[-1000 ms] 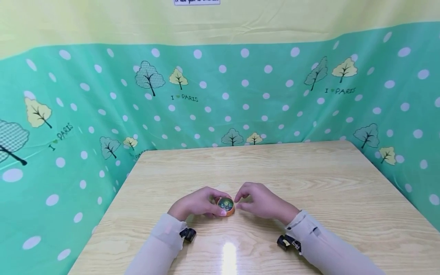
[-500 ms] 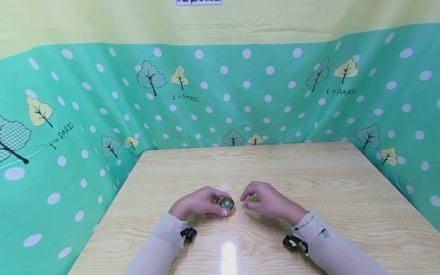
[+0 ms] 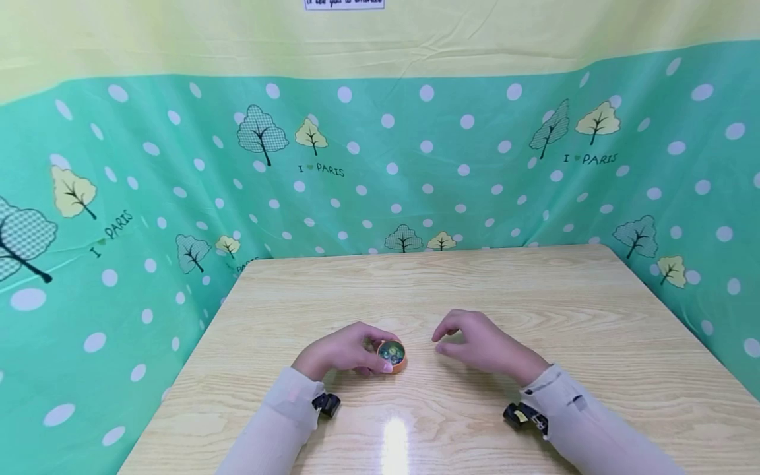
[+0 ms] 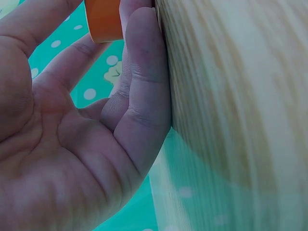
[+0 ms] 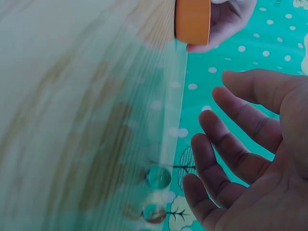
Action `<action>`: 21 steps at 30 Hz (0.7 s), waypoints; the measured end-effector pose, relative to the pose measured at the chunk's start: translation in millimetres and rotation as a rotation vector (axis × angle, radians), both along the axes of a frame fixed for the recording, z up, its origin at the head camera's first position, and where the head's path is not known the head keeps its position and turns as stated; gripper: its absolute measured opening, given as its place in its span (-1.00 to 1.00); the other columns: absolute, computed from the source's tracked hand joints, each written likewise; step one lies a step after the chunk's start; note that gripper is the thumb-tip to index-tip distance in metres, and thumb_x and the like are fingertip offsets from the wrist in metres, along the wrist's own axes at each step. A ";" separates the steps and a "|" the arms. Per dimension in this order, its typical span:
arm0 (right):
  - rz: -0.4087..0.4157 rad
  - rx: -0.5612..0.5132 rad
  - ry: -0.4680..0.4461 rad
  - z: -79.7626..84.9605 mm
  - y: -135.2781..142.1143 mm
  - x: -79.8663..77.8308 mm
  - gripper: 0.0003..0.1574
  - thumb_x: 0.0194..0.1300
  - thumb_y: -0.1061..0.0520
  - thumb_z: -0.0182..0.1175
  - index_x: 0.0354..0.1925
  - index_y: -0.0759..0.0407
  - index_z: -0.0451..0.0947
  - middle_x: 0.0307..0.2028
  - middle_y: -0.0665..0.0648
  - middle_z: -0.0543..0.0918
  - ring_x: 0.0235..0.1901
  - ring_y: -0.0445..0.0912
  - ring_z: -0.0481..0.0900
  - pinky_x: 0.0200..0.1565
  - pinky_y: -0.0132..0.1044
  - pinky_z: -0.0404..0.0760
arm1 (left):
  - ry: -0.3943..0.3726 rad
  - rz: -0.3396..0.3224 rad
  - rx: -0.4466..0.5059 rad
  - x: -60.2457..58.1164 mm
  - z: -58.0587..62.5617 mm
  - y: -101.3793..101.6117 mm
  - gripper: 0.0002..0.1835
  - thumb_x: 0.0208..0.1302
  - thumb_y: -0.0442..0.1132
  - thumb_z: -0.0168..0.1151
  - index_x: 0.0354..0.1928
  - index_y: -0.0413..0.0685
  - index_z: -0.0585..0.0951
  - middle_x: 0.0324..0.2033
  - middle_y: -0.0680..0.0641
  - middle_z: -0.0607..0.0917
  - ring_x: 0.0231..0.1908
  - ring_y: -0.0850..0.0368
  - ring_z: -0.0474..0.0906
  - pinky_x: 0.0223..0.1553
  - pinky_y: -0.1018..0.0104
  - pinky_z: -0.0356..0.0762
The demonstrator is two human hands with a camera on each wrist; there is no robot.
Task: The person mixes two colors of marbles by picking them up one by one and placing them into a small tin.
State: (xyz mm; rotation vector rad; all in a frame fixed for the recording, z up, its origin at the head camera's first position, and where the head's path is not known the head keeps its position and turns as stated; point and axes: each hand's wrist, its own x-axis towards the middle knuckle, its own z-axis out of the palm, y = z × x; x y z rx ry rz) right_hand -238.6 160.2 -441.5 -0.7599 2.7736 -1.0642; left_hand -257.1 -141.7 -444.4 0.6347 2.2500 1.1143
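Note:
A small round orange container (image 3: 392,355) stands on the table, left of centre in the space between my hands. Green, glassy contents show through its top. My left hand (image 3: 347,348) holds it from the left, thumb on the near side and fingers round the back. In the left wrist view, the smooth orange wall (image 4: 105,21) appears between the fingers. My right hand (image 3: 479,342) hovers to the right of the container, fingers loosely bent with nothing between them. Past those fingertips, two clear glassy balls (image 5: 159,177) lie on the tabletop in the right wrist view.
The pale wood-grain table (image 3: 332,290) has a bright light reflection (image 3: 395,445) near its front. Behind and along both sides hangs a green dotted cloth (image 3: 356,165) printed with trees. Each sleeve carries a black wrist strap, such as the right one (image 3: 525,419).
My right hand has drawn away from the container to the right, its fingers spreading slightly. The left hand and the container have stayed in place.

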 end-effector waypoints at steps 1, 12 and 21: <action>-0.005 0.005 -0.005 -0.3 2.1 -0.3 -0.88 0.32 0.10 0.42 -0.15 -0.03 0.75 -0.16 -0.13 0.69 -0.01 -0.02 0.63 0.12 0.06 0.60 | 0.000 0.002 -0.001 0.1 0.2 0.1 -0.53 0.23 -0.13 0.54 0.20 0.23 0.70 -0.17 -0.02 0.75 -0.44 0.09 0.66 -0.38 0.20 0.66; -0.023 0.018 -0.027 1.3 23.6 -2.8 -0.89 0.36 0.08 0.40 -0.13 -0.02 0.75 -0.13 -0.10 0.71 -0.02 -0.04 0.64 0.09 0.04 0.61 | 0.010 0.012 -0.008 -0.3 0.0 -0.7 -0.50 0.23 -0.12 0.54 0.23 0.19 0.69 -0.18 -0.02 0.74 -0.45 0.08 0.67 -0.38 0.22 0.66; -0.045 0.044 -0.095 4.3 41.3 -8.7 -0.86 0.39 0.06 0.36 -0.12 0.04 0.74 -0.21 -0.08 0.69 -0.18 -0.12 0.59 -0.13 -0.18 0.62 | 0.001 0.003 0.003 -0.3 -2.4 0.2 -0.52 0.24 -0.15 0.53 0.21 0.19 0.70 -0.17 -0.02 0.74 -0.43 0.09 0.66 -0.36 0.21 0.68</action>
